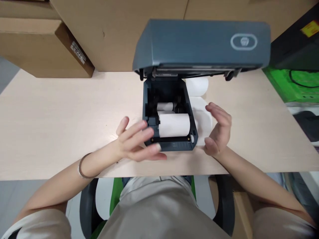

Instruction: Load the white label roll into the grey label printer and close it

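Observation:
A dark grey label printer [169, 146] stands on the table with its lid [189, 43] raised. Inside its body lies white label paper [174, 125], curving over the front part, with a small white roll [164, 106] behind it. My left hand [137, 141] hovers at the printer's front left corner, fingers spread and holding nothing. To the right of the printer, my right hand [219, 131] is raised with fingers apart and nothing in it. Beside it a strip of white labels [203, 122] lies on the table, partly hidden behind the printer.
A cardboard box [30, 49] stands at the back left, and large cardboard [119, 36] lines the back of the table [62, 126]. On the right are a green box [291, 84] and a black case [299, 43]. Chair armrests [225, 202] flank my body below the table edge.

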`<state>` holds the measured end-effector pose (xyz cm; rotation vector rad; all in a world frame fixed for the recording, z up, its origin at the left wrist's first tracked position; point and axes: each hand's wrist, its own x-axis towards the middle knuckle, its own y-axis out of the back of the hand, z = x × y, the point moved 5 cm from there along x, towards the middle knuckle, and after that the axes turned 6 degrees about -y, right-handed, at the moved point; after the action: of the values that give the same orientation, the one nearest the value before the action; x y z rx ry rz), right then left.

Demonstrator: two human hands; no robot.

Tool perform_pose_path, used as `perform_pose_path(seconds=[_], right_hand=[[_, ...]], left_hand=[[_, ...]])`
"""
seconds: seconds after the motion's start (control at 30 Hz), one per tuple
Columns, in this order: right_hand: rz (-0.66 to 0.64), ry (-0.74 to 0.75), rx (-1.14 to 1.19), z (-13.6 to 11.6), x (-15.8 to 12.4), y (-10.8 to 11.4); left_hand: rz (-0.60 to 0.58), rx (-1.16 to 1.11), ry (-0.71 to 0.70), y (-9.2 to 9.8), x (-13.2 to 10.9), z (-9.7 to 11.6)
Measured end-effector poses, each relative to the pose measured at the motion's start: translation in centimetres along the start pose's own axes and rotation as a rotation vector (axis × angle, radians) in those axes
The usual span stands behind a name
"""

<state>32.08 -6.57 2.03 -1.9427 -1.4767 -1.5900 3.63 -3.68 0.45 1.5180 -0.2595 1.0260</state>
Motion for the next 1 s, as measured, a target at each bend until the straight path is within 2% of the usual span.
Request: perform_pose_path(seconds=[0.07, 0.1, 0.17, 0.27, 0.37, 0.53, 0.6, 0.67, 0.73, 0.83, 1.0], right_hand=[[-0.113, -0.020, -0.039, -0.7, 0.6, -0.3], [-0.146, -0.028, -0.054, -1.0, 0.8, -0.3], [-0.177, -0.030, -0.054, -1.1, 1.2, -0.2], [-0.084, -0.011, -0.013, -0.7, 2.2, 0.5], [0.024, -0.049, 0.002, 0.2, 3.4, 1.3], [0.082, -0.010, -0.084, 0.5, 4.4, 1.3], [0.084, -0.005, -0.081, 0.4, 4.4, 1.0], [0.015, -0.014, -0.077, 0.1, 4.7, 0.4], [-0.107, -0.013, -0.076, -0.4, 5.1, -0.4], [-0.277, 0.031, -0.073, -1.3, 5.7, -1.7], [-0.458, 0.168, -0.043, -2.1, 5.7, -3.2]], left_hand=[[0.234, 0.075, -0.070, 1.4, 0.9, 0.3], [0.301, 0.104, -0.068, 2.0, 1.5, 0.2], [0.315, 0.090, -0.016, 2.6, 2.6, -0.5], [0.307, 0.017, -0.019, 3.3, 3.7, -1.5], [0.296, 0.075, -0.016, 3.7, 4.0, -2.1], [0.307, 0.158, -0.068, 4.4, 4.5, -2.1], [0.282, 0.167, -0.062, 4.7, 5.1, -2.8], [0.242, 0.154, -0.022, 4.8, 6.0, -4.3], [0.198, 0.128, 0.025, 4.6, 7.1, -6.1], [0.210, 0.109, -0.052, 4.1, 9.0, -8.1], [0.231, 0.072, -0.049, 2.6, 11.3, -10.5]])
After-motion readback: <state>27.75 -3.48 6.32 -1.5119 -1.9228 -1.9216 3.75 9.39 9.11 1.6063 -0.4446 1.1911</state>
